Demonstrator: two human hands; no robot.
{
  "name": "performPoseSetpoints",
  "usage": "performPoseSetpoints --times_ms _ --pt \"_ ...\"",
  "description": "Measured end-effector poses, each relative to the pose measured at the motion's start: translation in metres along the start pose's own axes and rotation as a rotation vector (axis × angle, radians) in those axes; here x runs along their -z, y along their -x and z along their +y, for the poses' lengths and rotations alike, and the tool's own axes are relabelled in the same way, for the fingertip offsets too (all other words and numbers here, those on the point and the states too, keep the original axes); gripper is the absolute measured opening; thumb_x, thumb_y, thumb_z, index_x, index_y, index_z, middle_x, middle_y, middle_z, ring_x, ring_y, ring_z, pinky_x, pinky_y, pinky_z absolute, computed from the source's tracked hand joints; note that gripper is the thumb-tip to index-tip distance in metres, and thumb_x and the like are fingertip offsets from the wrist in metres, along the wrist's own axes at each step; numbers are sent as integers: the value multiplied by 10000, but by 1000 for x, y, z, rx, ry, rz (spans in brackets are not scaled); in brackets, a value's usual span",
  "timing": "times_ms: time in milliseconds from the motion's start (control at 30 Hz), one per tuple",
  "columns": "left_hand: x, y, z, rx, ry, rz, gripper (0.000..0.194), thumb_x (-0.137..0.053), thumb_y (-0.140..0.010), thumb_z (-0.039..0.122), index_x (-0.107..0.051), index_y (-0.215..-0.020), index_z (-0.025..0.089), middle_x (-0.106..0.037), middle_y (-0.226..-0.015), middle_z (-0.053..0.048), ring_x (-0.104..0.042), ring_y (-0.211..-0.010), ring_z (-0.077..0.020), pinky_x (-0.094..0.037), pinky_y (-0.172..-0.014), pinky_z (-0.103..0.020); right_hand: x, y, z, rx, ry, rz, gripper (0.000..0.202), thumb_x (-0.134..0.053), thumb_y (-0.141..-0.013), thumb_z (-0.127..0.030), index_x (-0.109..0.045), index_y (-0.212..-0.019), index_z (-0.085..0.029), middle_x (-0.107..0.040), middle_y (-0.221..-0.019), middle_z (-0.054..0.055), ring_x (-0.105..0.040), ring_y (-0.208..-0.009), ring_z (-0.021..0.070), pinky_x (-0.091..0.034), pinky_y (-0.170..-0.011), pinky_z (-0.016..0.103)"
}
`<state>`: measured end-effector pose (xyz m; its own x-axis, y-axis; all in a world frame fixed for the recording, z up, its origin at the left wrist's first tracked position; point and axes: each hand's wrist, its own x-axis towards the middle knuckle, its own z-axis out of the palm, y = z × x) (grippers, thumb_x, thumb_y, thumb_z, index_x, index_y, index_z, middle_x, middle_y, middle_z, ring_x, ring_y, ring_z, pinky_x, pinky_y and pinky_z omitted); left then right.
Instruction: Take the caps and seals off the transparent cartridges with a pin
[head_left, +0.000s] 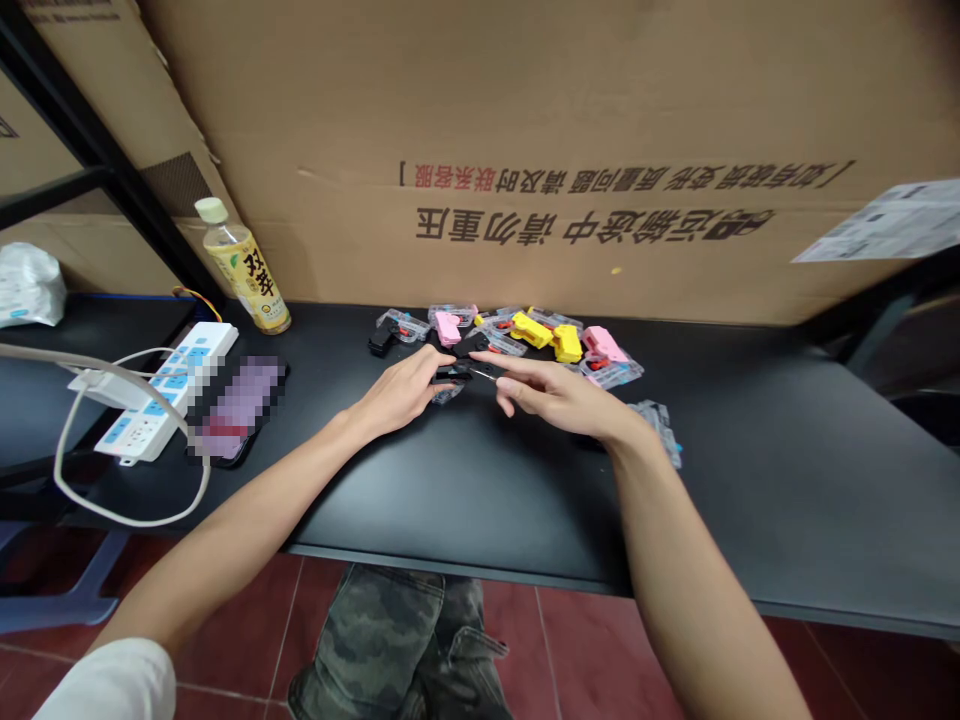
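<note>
Near the back middle of the table, my left hand [397, 392] pinches a small black toy pistol [452, 374] between thumb and fingers. From the other side my right hand [551, 392] meets it, index finger stretched along the top. A thin shiny metal piece [484, 374] shows between my right thumb and index finger; its exact kind is too small to make out. Just behind my hands lie several clear plastic toy pistols with coloured parts, among them a pink one [448, 328], a yellow one [531, 329] and a black one [383, 337].
Another clear toy piece [661, 432] lies by my right wrist, partly hidden. On the left are a white power strip [169, 390] with looped cables, a phone [240, 410] and a yellow-labelled drink bottle [244, 265]. A large cardboard sheet [525, 110] stands along the table's back edge.
</note>
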<state>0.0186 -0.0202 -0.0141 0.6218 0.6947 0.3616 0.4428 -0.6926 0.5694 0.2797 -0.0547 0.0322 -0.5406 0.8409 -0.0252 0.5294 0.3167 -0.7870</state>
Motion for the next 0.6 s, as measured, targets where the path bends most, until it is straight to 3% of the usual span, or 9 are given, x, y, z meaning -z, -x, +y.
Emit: performPoseSetpoints --times_ms 400,600 --pt "-2 1 4 18 79 -97 240 -562 -993 307 -577 -1214 214 -632 -1191 -99 -650 -1105 -249 -532 -998 -439 2 1 7 -30 12 -108 626 -435 -1024 -447 -412 -1606 -217 -644 -724 -1 -465 -596 136 -398 -617 259" --pt "-10 1 2 51 60 -116 255 -517 -993 307 -569 -1213 189 -603 -1129 -100 -642 -988 -243 -540 -922 -411 -3 0 9 -8 -13 -166 613 -392 -1041 -386 -354 -1631 -224 -604 -707 -9 -493 -620 140 -416 -623 249"
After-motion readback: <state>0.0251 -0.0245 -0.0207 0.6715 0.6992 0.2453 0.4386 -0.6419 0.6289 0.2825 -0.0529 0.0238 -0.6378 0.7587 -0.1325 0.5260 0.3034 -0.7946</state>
